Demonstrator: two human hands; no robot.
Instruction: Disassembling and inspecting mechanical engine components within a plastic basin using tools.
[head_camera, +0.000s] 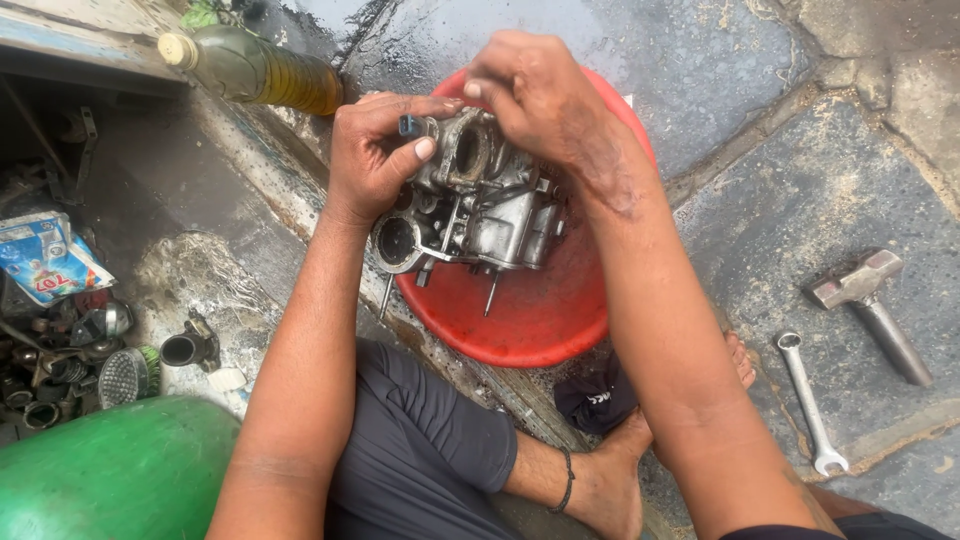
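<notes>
a grimy grey metal engine part (478, 205) is held over a round red plastic basin (530, 315). it is gripped by the left hand (375, 155), fingers curled shut on its side. the right hand (535, 95) is closed over its top.

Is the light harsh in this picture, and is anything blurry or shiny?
Head view: the light is soft and even, with no hard shadows; the wet stone floor shows pale glare at the top; the hands and the metal engine part over the red basin look sharp; the hammer and wrench are clear too.
</notes>
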